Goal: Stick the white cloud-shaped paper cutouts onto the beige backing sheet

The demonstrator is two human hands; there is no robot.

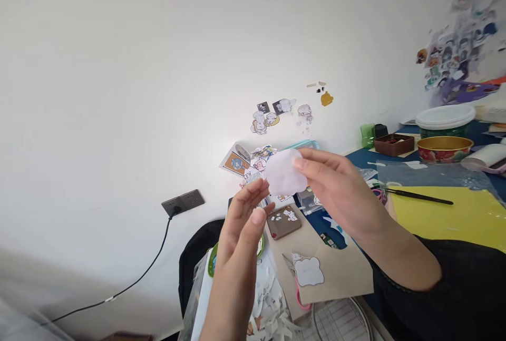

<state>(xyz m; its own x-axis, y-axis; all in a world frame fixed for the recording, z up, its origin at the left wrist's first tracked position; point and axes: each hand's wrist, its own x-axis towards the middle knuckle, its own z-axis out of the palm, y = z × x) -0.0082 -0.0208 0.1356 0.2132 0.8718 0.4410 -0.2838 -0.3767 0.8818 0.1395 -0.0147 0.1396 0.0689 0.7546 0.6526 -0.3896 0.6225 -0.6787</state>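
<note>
My right hand (343, 193) pinches a white paper cutout (282, 176) with rounded edges between thumb and fingers, held up over the desk. At the cutout's left edge is my left hand (239, 241), thumb and fingers apart; whether its fingertips touch the paper I cannot tell. Below, a white cutout with a dark wavy outline (309, 271) lies on a beige board (343, 272). Partly under that cutout are scissors with pink handles (302, 299). Behind my hands sits a flat brown case (284, 225) bearing small white pieces.
White paper strips (272, 304) pile up at the front, beside a round wire-rimmed object (342, 320). On the right are a yellow sheet (438, 220) with black tweezers (419, 196), a red-gold tin (445, 148) and a white-lidded tub (445, 119). A socket (182, 203) is on the wall.
</note>
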